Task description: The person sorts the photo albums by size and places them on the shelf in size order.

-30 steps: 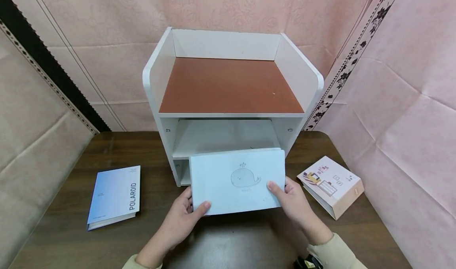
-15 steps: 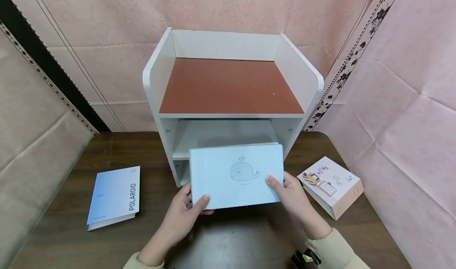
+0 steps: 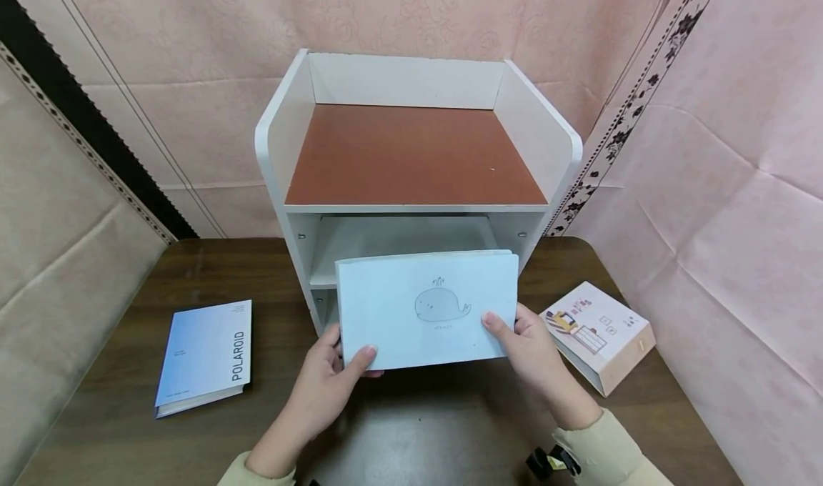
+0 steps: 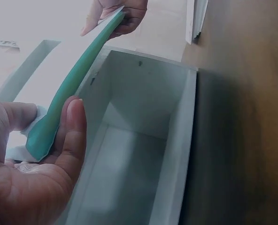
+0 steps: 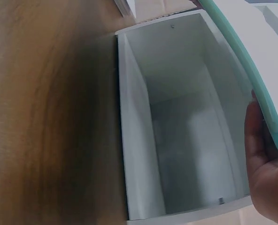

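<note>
A light blue book (image 3: 392, 314) with a line-drawn whale on its cover is held up in front of the white shelf unit (image 3: 418, 209). My left hand (image 3: 321, 382) grips its lower left corner, thumb on the cover and fingers behind. At the right edge, my right hand (image 3: 536, 357) pinches it the same way. In the left wrist view the book's green edge (image 4: 80, 70) runs between thumb and fingers of the left hand (image 4: 40, 180). The right wrist view shows the right hand's (image 5: 266, 173) fingers under the green edge (image 5: 249, 65).
A blue book marked POLAROID (image 3: 206, 357) lies on the brown table (image 3: 411, 436) to the left. To the right lies a thick white book (image 3: 598, 336) with a small picture. The unit has a brown top board (image 3: 418, 154) and a lower compartment (image 4: 139, 140) partly behind the held book.
Both hands have raised the light blue book a little, so it covers more of the unit's middle shelf. The two books on the table have stayed in place.
</note>
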### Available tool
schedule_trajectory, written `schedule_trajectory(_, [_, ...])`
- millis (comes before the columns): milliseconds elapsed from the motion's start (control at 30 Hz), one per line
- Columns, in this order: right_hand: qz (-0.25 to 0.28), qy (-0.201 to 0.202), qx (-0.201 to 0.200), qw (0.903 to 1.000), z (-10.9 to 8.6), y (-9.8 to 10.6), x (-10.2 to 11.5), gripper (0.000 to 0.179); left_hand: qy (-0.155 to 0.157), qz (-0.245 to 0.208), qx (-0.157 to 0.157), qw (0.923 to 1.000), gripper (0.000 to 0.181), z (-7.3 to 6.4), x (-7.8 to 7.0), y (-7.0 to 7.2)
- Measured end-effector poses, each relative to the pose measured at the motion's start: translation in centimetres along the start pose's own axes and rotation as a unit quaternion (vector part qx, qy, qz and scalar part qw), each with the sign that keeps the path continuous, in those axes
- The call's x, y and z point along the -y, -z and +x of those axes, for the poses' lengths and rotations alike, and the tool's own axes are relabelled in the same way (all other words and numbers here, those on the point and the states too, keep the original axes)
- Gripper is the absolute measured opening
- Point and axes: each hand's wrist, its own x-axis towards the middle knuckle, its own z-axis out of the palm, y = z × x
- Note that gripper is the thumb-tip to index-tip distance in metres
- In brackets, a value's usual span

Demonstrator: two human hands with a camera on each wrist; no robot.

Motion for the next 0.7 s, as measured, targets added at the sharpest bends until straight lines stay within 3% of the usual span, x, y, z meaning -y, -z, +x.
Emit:
schedule_trajectory(167, [-0.030, 0.037, -0.012, 0.9988, 0.1, 0.0, 0.8, 0.036, -0.033, 0.015, -0.009, 0.9993, 0.038, 0.3, -0.7, 0.0])
schedule_trajectory(333, [-0.035, 0.072, -0.026, 0.9965, 0.2, -0.2, 1.5, 0.033, -0.059, 0.016, -0.040, 0.9974, 0.032, 0.5, -1.4, -0.2])
schedule_trajectory(600, [-0.029, 0.110, 0.017, 0.9934, -0.1, -0.7, 1.9, 0.032, -0.078, -0.003, -0.071, 0.9944, 0.032, 0.8, -3.1, -0.3])
schedule_trajectory(700, [-0.016, 0.121, 0.016, 0.9924, -0.1, -0.9, 1.9, 0.030, -0.081, -0.004, -0.078, 0.9936, 0.032, 1.1, -3.7, -0.3])
